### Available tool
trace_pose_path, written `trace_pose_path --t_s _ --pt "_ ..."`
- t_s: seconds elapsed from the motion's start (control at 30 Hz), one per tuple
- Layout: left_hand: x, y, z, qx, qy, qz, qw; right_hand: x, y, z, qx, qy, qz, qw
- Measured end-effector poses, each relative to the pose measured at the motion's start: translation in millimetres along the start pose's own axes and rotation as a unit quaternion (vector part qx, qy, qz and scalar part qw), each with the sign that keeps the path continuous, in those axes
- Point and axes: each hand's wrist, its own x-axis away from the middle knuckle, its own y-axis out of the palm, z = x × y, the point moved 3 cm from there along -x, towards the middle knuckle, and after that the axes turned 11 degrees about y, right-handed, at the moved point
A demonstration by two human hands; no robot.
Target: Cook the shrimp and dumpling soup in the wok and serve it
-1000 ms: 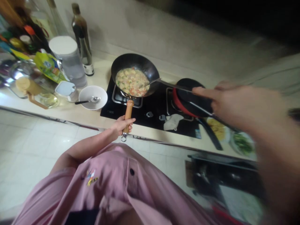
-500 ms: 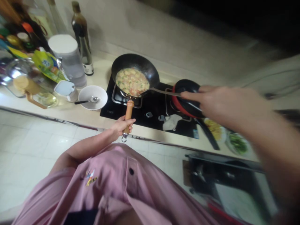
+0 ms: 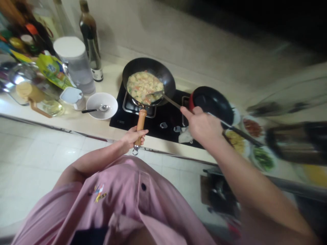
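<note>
My left hand is closed round the wooden handle of a dark wok on the left burner. Chunky pale food with orange and green bits lies in the wok in a light sauce. My right hand grips a long-handled metal spatula from above. The spatula's head rests in the food at the wok's right side, partly covered by it. Behind my right hand, a red-sided black frying pan sits over the right burner.
A white bowl with a spoon, a lidded water jug and bottles stand left of the black stove. Plates of yellow food, greens and reddish food are at right. A cloth lies at the stove's front.
My right hand has come down and left with the spatula, whose head has moved deeper into the food. My left hand stays on the wok handle.
</note>
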Motion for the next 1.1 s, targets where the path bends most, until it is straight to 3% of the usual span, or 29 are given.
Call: trace_pose_path --t_s 0.43,0.67,0.87,0.97,1.1 --pt "2.1 2.4 1.3 0.005 0.001 0.003 1.0 -25.9 9.7 -4.4 -0.058 0.019 0.023 0.998" --pt "-1.0 1.5 -1.7 0.012 0.005 -0.003 1.0 4.2 -5.7 31.2 -0.053 0.037 0.036 0.997" --pt "-1.7 1.0 -2.7 0.013 0.001 0.003 1.0 32.4 -22.1 55.2 -0.062 -0.002 0.047 0.997" --pt "-1.0 1.1 -2.4 0.011 0.001 0.004 1.0 36.8 -27.0 47.0 -0.035 -0.033 0.018 0.999" --pt "0.4 2.2 -1.0 0.007 -0.001 0.007 1.0 31.1 -26.4 12.8 -0.055 -0.067 -0.009 0.996"
